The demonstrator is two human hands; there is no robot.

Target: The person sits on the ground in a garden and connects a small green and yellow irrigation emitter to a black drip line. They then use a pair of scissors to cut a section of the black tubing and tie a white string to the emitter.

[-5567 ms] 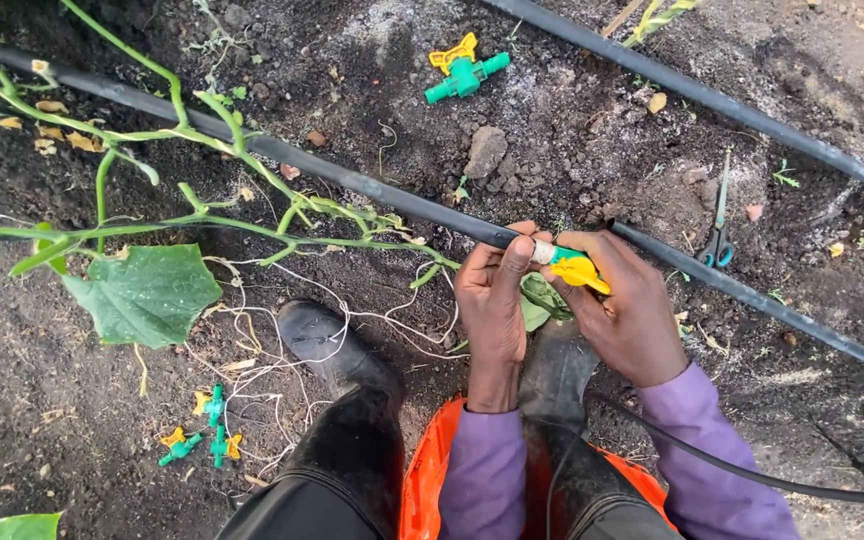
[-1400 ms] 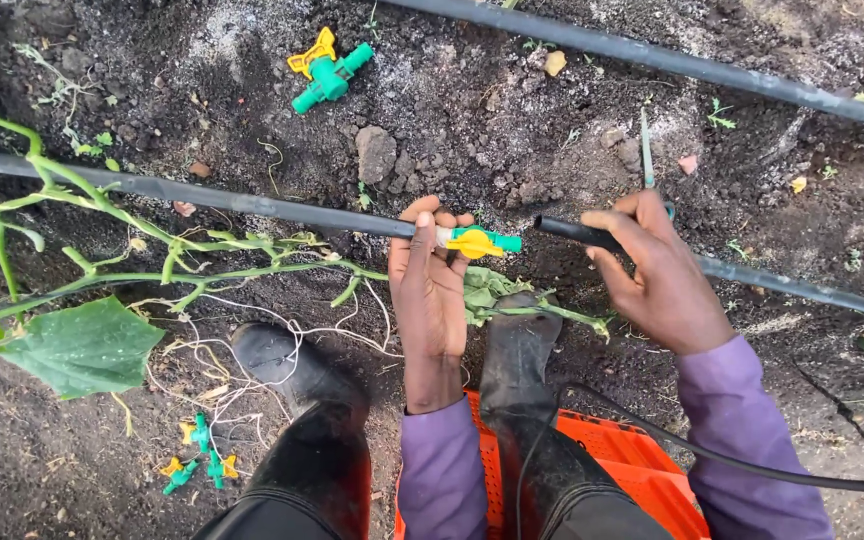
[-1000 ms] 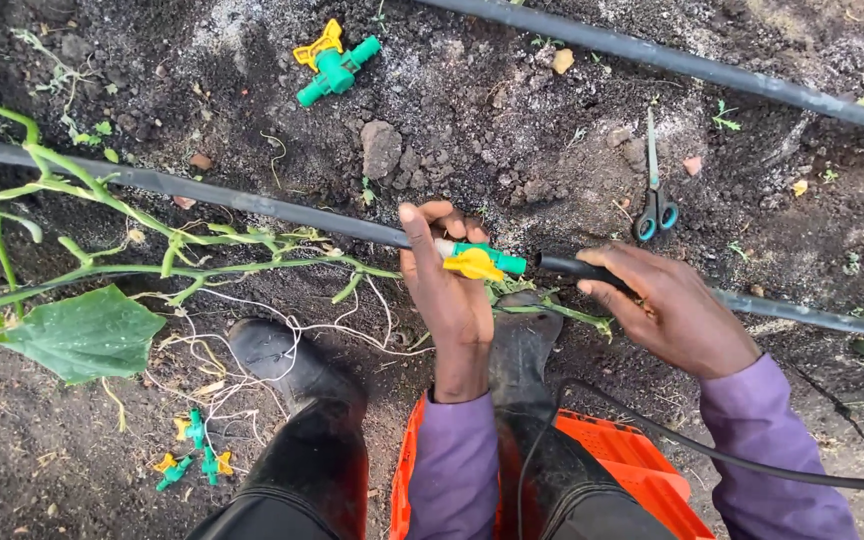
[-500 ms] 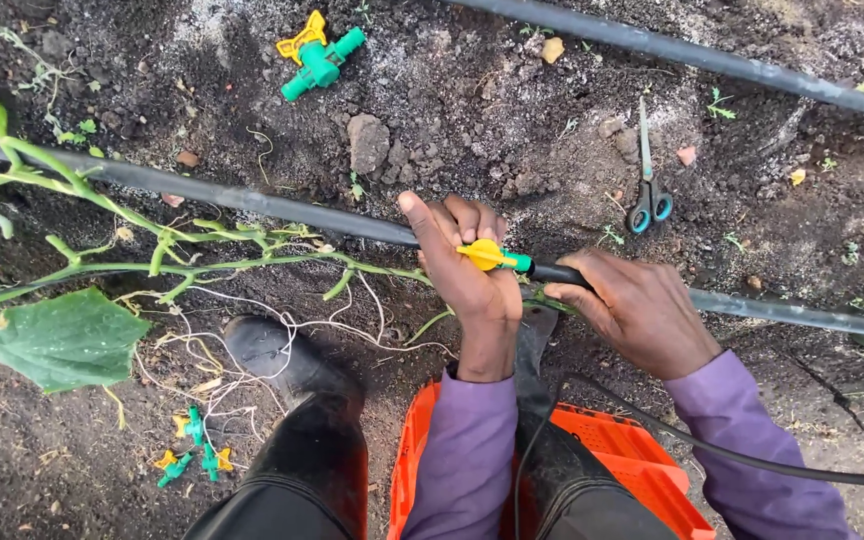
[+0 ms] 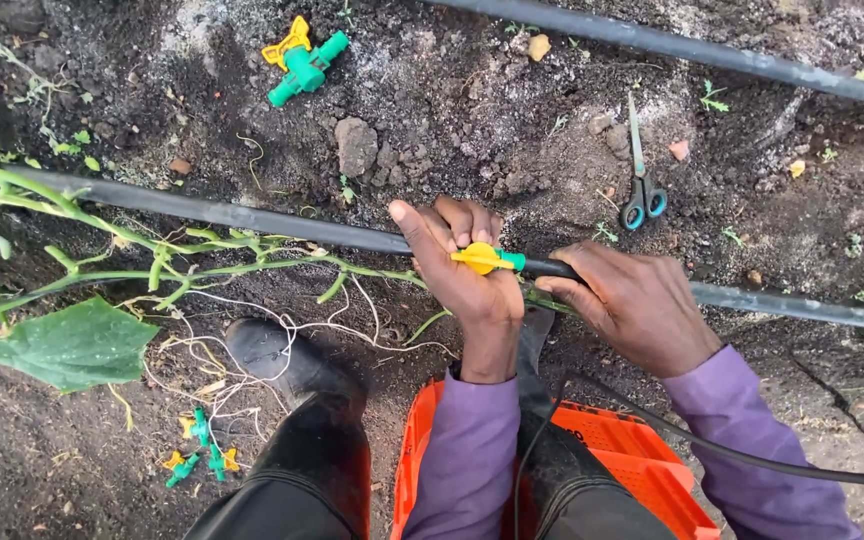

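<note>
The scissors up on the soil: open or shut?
Shut. The scissors lie flat on the dirt beyond the black pipe, blades together in one thin line, blue handles side by side.

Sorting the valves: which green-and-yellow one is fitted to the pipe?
The valve between both hands, joined to the black pipe; the others lie loose on soil.

Single head view, looking steeply down from above, close over both hands: left hand (image 5: 472, 275), right hand (image 5: 637, 305). Soil fills frame beyond them; the person's own legs and sleeves sit at the bottom edge.
</note>
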